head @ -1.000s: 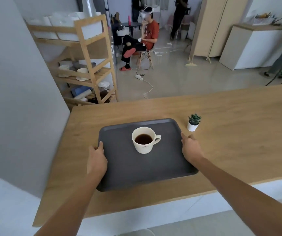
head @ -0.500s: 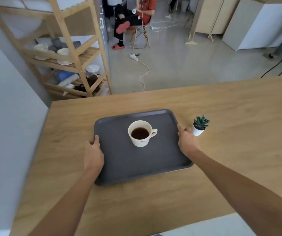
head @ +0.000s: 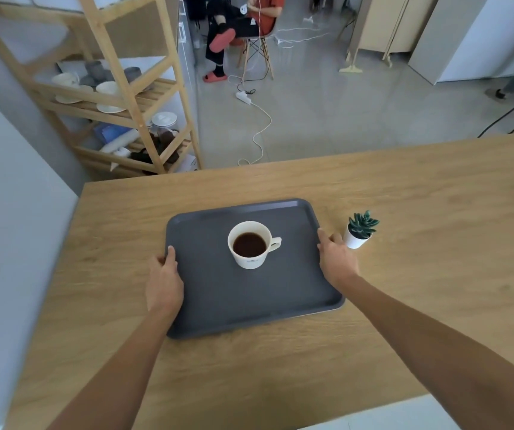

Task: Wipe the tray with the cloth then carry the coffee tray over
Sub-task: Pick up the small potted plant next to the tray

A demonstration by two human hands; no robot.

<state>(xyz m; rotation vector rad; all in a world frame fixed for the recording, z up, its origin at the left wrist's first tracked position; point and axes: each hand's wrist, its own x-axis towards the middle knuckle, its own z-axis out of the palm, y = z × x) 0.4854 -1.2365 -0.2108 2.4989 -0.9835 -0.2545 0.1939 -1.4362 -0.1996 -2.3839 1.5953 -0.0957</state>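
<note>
A dark grey tray (head: 218, 293) lies on the wooden counter (head: 420, 274) in the middle of the head view. A white cup (head: 251, 246) of dark coffee stands upright on it, its handle to the right. My left hand (head: 164, 279) grips the tray's left rim with the thumb on top. My right hand (head: 336, 259) holds the right rim the same way. No cloth is in view.
A small potted succulent (head: 359, 229) stands just right of my right hand, almost touching it. Beyond the counter's far edge are a wooden shelf unit (head: 119, 97) with cups and plates, a seated person (head: 237, 23), and a power strip with cable (head: 245, 97) on the floor.
The tray has moved farther onto the counter, away from its near edge. My view has tilted down and come closer. Both hands stay on the tray's rims.
</note>
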